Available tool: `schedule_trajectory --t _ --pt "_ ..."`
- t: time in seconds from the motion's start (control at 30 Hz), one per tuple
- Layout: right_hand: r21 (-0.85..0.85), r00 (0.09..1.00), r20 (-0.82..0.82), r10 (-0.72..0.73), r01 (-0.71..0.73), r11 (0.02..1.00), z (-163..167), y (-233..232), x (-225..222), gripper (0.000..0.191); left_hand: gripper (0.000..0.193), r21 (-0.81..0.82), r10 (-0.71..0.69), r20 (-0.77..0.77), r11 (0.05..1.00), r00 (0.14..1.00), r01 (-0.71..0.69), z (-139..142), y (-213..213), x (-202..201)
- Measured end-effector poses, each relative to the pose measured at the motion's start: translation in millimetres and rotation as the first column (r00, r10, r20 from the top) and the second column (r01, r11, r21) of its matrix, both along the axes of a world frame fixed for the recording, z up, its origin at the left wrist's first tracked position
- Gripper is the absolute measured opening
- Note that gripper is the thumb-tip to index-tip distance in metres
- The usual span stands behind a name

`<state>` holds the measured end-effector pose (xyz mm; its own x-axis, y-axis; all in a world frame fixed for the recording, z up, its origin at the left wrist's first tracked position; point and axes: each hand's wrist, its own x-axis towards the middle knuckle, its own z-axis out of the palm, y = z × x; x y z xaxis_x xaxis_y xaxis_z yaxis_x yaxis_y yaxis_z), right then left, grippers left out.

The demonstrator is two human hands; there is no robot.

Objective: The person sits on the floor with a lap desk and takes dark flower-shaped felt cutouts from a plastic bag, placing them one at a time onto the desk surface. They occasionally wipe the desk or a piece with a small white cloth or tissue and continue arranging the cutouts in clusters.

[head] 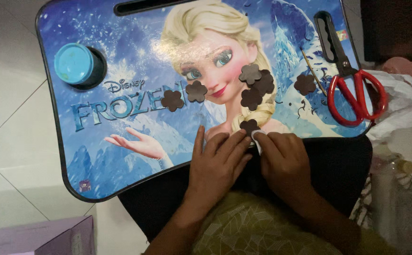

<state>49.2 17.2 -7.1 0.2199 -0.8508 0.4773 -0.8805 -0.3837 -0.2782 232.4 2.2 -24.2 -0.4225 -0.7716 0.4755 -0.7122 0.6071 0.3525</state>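
Note:
My left hand point(217, 163) and my right hand point(284, 158) meet at the near edge of a blue picture-printed lap table point(121, 156). Between their fingertips sits a dark brown flower-shaped cutout point(249, 126), with a small white scrap point(257, 141) pinched by my right fingers just under it. My left fingers rest flat beside the cutout, touching it. Several more brown flower cutouts lie on the table: two side by side point(184, 96), a cluster of three point(257, 86), and a single one point(305, 84).
Red-handled scissors point(352, 80) lie at the table's right end beside a thin stick point(313, 73). A blue round lid point(75, 63) sits in the cup recess at left. White crumpled paper point(404, 101) lies off the right edge; a purple box point(40, 236) stands at lower left.

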Motion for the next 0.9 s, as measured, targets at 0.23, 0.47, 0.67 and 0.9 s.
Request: schedule_trajectory --t 0.23,0.47,0.67,0.9 --pt "0.024 1.0 0.021 0.008 -0.008 1.0 5.8 -20.6 -5.2 0.041 0.047 0.01 0.005 -0.023 1.0 1.0 -0.005 -4.2 7.5 -5.6" --pt "0.035 0.98 -0.035 0.198 -0.196 0.98 9.5 -31.3 0.2 0.041 0.045 0.003 0.017 -0.021 1.0 1.0 -0.017 -7.5 9.3 -3.0" --pt "0.076 0.967 -0.07 0.243 -0.238 0.968 16.2 -29.7 1.9 0.049 0.041 -0.019 0.015 -0.033 1.0 0.999 -0.016 -6.5 6.6 -2.5" --pt "0.061 0.98 -0.101 0.169 -0.163 0.985 9.9 -27.5 4.6 0.041 0.042 0.003 0.021 -0.055 1.0 0.998 -0.021 -4.9 6.9 -4.0"
